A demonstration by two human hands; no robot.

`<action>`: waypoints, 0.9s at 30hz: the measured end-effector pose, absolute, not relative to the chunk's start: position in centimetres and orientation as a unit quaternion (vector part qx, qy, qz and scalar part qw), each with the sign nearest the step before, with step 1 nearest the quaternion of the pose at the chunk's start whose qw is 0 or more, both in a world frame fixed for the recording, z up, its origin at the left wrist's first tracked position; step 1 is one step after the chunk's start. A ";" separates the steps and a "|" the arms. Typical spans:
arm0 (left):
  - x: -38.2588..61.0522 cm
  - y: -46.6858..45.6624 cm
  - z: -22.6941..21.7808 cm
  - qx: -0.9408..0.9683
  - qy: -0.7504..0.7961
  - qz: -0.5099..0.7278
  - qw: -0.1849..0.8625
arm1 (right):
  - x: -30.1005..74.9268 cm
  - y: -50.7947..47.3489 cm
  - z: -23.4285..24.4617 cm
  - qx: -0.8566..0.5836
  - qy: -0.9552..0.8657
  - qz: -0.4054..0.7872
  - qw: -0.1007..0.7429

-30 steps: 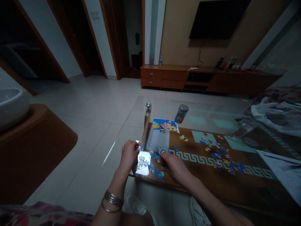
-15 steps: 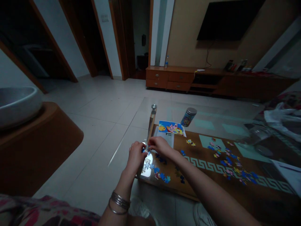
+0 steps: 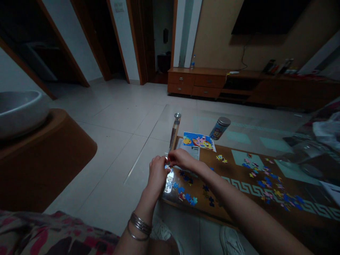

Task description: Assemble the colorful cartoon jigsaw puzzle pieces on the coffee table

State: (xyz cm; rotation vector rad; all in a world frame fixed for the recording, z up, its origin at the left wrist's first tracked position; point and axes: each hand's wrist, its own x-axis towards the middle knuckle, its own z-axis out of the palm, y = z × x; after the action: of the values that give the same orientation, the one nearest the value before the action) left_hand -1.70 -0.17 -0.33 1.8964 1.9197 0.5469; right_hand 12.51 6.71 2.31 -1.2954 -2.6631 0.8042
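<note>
My left hand [image 3: 158, 173] and my right hand [image 3: 181, 159] meet over the near corner of a glass-topped table, fingertips close together around a small blue jigsaw piece [image 3: 167, 166]. Just below them, a few assembled pieces lie on a shiny white patch [image 3: 169, 181], partly hidden by my left hand. Loose jigsaw pieces [image 3: 186, 197] lie beside it on a brown patterned table mat [image 3: 228, 202]. Further right is a larger scatter of pieces [image 3: 268, 186]. A cartoon picture card [image 3: 198, 140] and a printed sheet [image 3: 189, 150] lie beyond my hands, with a puzzle jar [image 3: 220, 128] behind them.
A metal-capped post [image 3: 174, 132] rises at the table corner. A grey basin [image 3: 18, 113] sits on a brown surface [image 3: 45, 159] to the left. Crumpled plastic [image 3: 326, 129] lies at the right. A wooden sideboard [image 3: 202, 83] stands across the tiled floor.
Since the oldest frame, my right hand has moved left from the loose pieces to meet my left hand. The whole view has shifted, with the table sitting lower and further right.
</note>
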 end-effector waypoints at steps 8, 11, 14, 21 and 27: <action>-1.6 -0.2 -0.2 0.671 0.689 0.195 0.192 | 11.8 5.6 3.3 -0.467 -0.860 0.207 0.009; -1.6 -0.2 -0.2 0.670 0.690 0.191 0.193 | 11.7 5.4 3.4 -0.481 -0.852 0.205 0.000; -1.5 -0.2 -0.2 0.670 0.692 0.188 0.194 | 11.6 5.3 3.2 -0.487 -0.848 0.211 -0.003; -1.6 -0.2 -0.1 0.672 0.688 0.186 0.201 | 11.9 5.6 2.6 -0.487 -0.840 0.239 0.003; -1.7 -0.1 -0.1 0.671 0.689 0.182 0.205 | 12.0 6.1 2.5 -0.492 -0.834 0.252 0.009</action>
State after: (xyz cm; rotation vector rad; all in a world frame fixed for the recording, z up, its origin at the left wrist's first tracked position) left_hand -1.67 -0.12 -0.15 1.8708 1.9210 0.5074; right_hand 12.02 6.09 2.53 -1.5361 -2.6042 0.7862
